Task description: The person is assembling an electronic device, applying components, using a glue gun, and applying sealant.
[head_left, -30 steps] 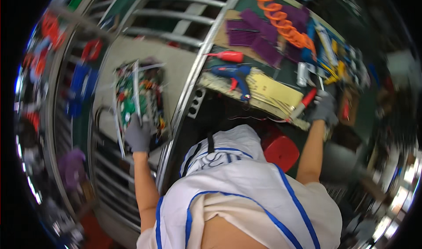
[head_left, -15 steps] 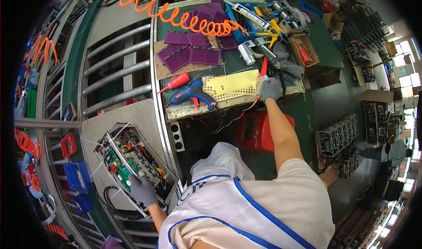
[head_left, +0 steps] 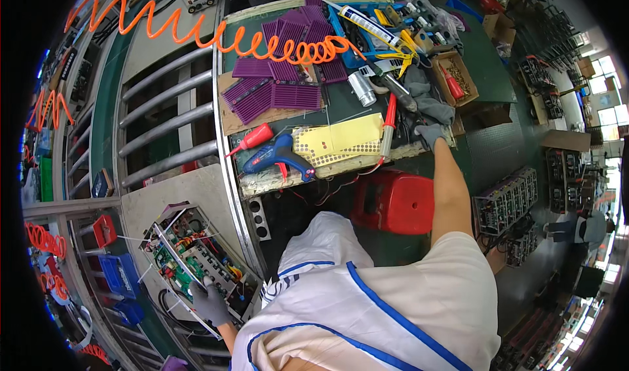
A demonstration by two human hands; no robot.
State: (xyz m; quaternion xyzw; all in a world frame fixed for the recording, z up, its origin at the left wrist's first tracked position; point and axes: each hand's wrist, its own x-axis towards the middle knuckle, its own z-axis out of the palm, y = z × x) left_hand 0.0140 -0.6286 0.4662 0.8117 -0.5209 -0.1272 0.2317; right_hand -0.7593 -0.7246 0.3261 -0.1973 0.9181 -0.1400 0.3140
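Note:
My left hand point(head_left: 211, 303), in a grey glove, is closed on the near edge of an electronics unit point(head_left: 196, 256), an open metal frame with green circuit boards and wires. It sits tilted across the conveyor at my left. At the workbench's right front, my gloved right hand point(head_left: 430, 135) has bent fingers down among dark tools and cables point(head_left: 407, 132); what they hold is hidden. To its left lies a red-and-white pen-shaped tool point(head_left: 388, 125) with a cord. Yellow sheets point(head_left: 347, 135), a blue glue gun point(head_left: 278, 157) and a red-handled screwdriver point(head_left: 254, 137) lie further left.
Purple finned plates point(head_left: 288, 96) are piled on the bench point(head_left: 262, 187). Behind are a sealant tube point(head_left: 370, 25), a silver can point(head_left: 362, 88) and a cardboard box point(head_left: 462, 66) of small parts. An orange coiled hose point(head_left: 229, 42) hangs overhead. Under the bench stands a red stool point(head_left: 400, 204).
My right hand has left the red-and-white tool and moved right to the dark tools. My left hand stays on the electronics unit. The view has shifted slightly.

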